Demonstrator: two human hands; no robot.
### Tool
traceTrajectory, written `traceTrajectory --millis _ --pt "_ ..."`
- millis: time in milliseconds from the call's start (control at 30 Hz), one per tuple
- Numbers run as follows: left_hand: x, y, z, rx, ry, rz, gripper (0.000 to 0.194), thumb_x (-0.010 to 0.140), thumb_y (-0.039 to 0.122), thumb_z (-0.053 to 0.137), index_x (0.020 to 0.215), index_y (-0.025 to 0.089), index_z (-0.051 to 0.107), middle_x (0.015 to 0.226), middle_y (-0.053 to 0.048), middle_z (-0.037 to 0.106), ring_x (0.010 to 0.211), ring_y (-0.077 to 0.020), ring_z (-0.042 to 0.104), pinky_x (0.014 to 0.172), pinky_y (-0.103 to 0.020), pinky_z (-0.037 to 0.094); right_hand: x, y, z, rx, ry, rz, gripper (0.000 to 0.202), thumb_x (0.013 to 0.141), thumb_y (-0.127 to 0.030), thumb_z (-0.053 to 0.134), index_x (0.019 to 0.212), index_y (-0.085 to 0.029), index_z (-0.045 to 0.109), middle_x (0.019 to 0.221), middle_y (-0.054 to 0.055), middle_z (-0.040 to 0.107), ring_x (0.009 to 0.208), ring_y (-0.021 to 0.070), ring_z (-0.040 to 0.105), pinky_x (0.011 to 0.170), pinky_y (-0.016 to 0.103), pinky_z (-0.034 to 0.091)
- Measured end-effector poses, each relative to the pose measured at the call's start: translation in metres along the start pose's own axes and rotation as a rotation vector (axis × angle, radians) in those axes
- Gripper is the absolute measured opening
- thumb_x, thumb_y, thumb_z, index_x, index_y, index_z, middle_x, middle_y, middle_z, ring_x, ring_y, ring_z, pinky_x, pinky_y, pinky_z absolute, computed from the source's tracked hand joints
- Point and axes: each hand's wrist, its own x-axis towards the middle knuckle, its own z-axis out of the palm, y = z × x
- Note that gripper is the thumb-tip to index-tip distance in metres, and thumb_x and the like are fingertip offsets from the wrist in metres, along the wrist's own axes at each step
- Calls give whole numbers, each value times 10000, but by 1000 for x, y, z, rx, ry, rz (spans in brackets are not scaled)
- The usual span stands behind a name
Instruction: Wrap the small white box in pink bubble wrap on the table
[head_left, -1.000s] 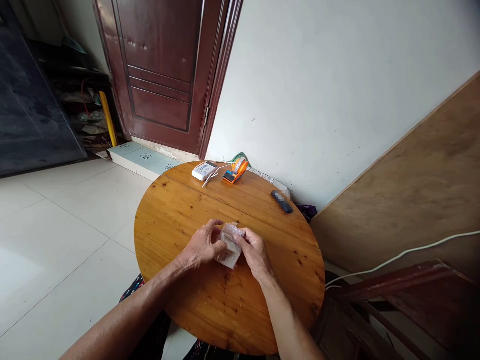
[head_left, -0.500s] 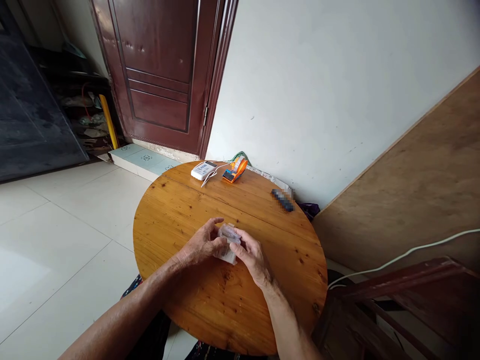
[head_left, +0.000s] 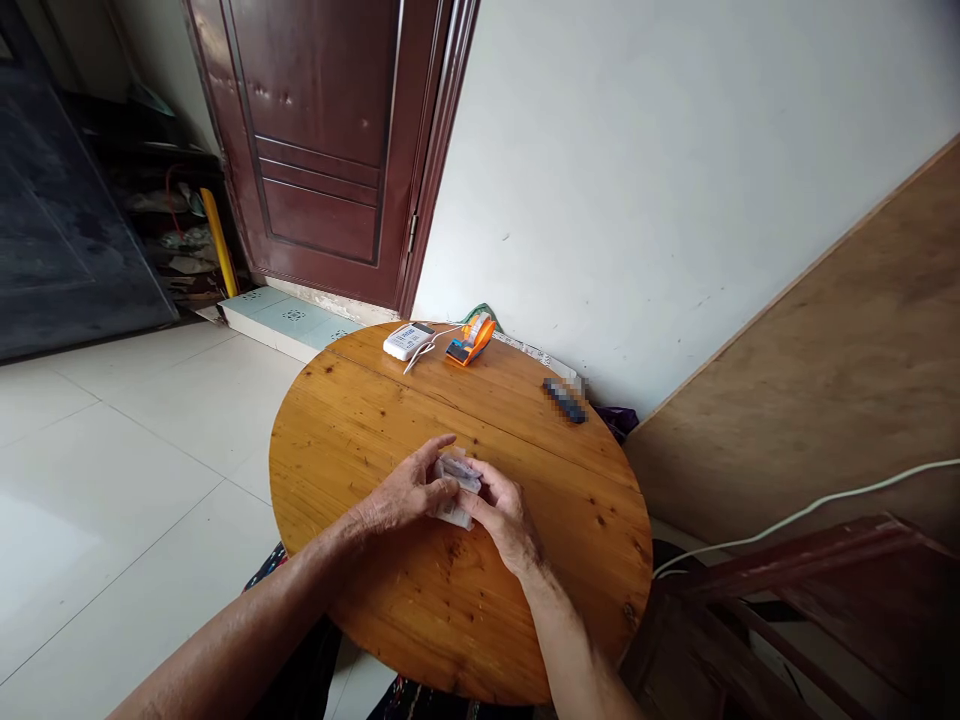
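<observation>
Above the near middle of the round wooden table [head_left: 352, 420], both hands hold a small pale box in clear plastic wrapping [head_left: 454, 515]. My left hand [head_left: 416, 485] grips its left side, thumb across the front and index finger stretched out past the far edge. From the right, my right hand [head_left: 504, 510] is closed round the other side, its thumb pressed on the front near the left thumb. Crinkled clear film shows at the box's upper end. The thumbs and fingers hide part of the box, and its print is too small to read.
At the table's far edge lie a white device with a cable [head_left: 409, 341] and an orange tape dispenser [head_left: 471, 340]. A dark, pixelated long object [head_left: 564, 400] rests at the far right. Behind stand a white wall and a dark red door [head_left: 322, 150]; a dark red wooden chair [head_left: 810, 590] is at the right.
The right thumb has slid left across the front of the box, closer to the left thumb. Both hands keep hold of the box in nearly the same spot.
</observation>
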Motion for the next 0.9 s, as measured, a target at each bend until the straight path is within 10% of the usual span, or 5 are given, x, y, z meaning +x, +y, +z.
traceTrajectory --millis 200,500,900 --pt "3 -2 0 -101 -28 -6 921 715 373 753 1482 149 295 1060 -78 619 852 -148 571 745 -271 447 4 4 0 49 77 -49 400 834 -539 609 1021 -205 725 980 59 742 941 256 661 851 369 514" --pt "7 -8 -3 -86 -60 17 834 744 300 707 1466 170 309 1066 -76 616 846 -149 571 741 -274 448 34 -14 4 -41 126 24 374 747 -561 669 689 -192 649 626 -11 613 602 152 525 572 257 416" --pt "3 -2 -1 52 -37 36 771 800 353 624 1477 169 304 971 -34 571 760 -117 505 667 -249 402 29 1 9 -71 224 -68 367 807 -557 610 717 -201 597 659 -17 561 623 146 491 580 242 411"
